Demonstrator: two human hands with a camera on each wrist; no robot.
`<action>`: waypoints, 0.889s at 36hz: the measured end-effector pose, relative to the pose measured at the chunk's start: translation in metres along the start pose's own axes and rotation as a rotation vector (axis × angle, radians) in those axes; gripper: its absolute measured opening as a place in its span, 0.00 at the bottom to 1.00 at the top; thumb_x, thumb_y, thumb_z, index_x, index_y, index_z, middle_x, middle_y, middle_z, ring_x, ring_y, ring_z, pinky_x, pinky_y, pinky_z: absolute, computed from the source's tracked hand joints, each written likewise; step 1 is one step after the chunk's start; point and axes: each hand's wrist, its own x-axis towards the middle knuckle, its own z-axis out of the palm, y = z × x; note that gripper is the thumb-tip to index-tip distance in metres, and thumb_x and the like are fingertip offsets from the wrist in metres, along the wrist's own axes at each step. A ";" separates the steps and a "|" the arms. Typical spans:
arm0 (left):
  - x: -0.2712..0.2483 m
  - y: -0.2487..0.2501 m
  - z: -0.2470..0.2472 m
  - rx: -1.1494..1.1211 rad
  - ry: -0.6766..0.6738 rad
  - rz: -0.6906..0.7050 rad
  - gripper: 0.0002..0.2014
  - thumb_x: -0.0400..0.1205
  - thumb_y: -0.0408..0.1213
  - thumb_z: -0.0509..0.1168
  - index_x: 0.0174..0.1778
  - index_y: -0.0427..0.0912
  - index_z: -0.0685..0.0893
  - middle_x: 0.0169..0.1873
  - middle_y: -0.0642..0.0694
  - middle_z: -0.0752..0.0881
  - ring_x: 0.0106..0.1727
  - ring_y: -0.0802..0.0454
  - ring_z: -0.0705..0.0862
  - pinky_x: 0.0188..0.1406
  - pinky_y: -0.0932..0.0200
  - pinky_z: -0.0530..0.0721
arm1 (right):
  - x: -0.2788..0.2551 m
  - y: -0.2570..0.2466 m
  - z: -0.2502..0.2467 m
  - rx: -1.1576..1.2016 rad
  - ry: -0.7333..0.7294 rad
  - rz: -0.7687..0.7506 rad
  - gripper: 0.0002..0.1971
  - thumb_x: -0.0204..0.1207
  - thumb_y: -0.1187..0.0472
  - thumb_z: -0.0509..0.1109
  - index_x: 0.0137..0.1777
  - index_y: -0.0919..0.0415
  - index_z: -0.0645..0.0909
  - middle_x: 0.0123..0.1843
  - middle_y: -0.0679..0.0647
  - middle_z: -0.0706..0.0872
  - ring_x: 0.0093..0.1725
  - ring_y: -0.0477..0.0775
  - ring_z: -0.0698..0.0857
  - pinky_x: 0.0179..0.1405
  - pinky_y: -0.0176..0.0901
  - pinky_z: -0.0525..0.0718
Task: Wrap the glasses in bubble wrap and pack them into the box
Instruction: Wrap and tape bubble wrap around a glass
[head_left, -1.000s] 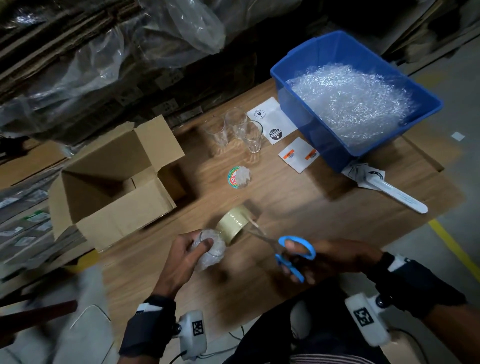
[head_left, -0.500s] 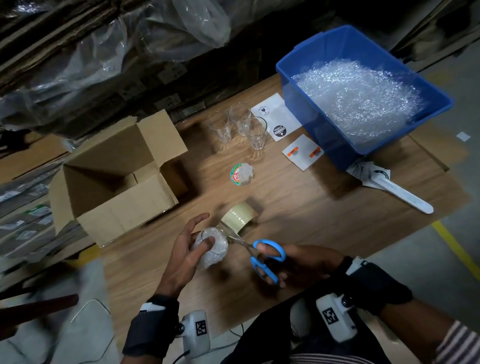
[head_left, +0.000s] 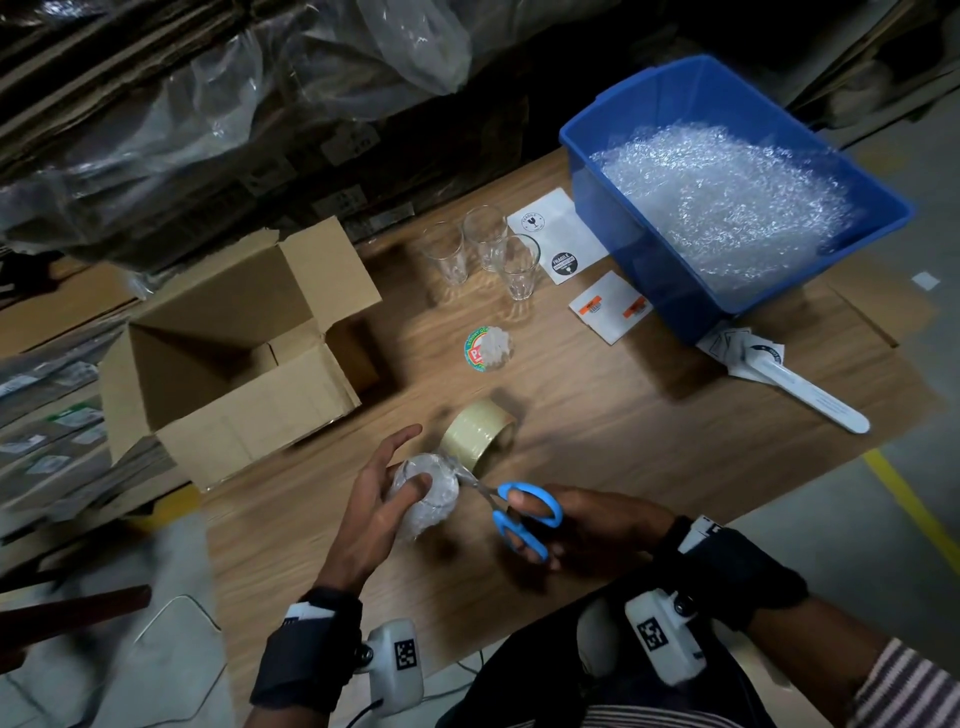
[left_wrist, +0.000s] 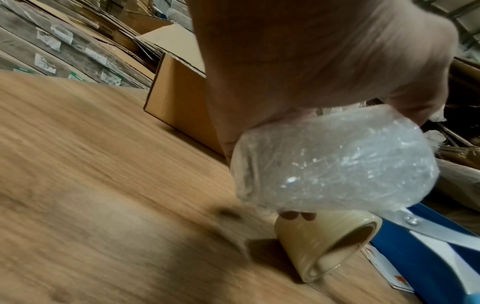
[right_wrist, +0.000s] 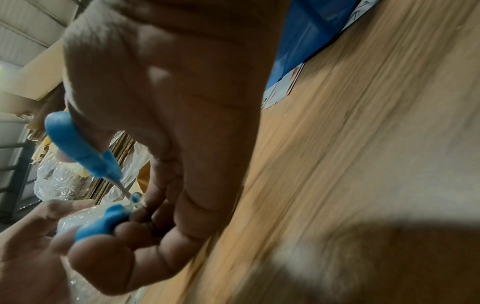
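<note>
Your left hand (head_left: 382, 499) grips the wrapped glass (head_left: 428, 491) over the desk (head_left: 597, 415) while your right hand (head_left: 582, 525) holds scissors (head_left: 519, 512), blades at the tape (head_left: 478, 434).

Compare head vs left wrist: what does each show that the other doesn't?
Head only: three bare glasses upright, the bubble wrap in the blue bin, sticker sheets, the right hand gripping the blue-handled scissors, and the cardboard box empty inside.

Left wrist only: the tape roll hollow core, close up.

Both: the left hand holding the wrapped glass, scissor blades at the wrap next to the tape roll, box, wooden table.
</note>
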 end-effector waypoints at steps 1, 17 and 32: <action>0.000 0.000 0.000 0.004 0.001 0.001 0.36 0.73 0.48 0.69 0.78 0.39 0.76 0.70 0.54 0.82 0.61 0.74 0.84 0.54 0.78 0.78 | 0.000 0.000 0.000 -0.016 0.007 -0.001 0.25 0.86 0.38 0.62 0.45 0.62 0.79 0.38 0.61 0.76 0.33 0.51 0.73 0.38 0.47 0.67; 0.004 -0.010 -0.006 0.009 -0.049 0.032 0.39 0.72 0.53 0.66 0.80 0.40 0.75 0.77 0.50 0.79 0.71 0.69 0.79 0.63 0.77 0.74 | -0.005 -0.010 -0.020 -0.214 0.086 -0.010 0.21 0.87 0.48 0.66 0.42 0.67 0.78 0.31 0.58 0.73 0.28 0.49 0.71 0.28 0.34 0.69; -0.001 -0.020 -0.019 -0.028 -0.130 0.011 0.35 0.73 0.46 0.64 0.80 0.47 0.75 0.66 0.43 0.87 0.60 0.43 0.88 0.60 0.58 0.84 | -0.010 -0.014 -0.038 -0.507 -0.054 0.155 0.20 0.80 0.44 0.75 0.45 0.64 0.88 0.36 0.49 0.87 0.35 0.45 0.80 0.35 0.37 0.74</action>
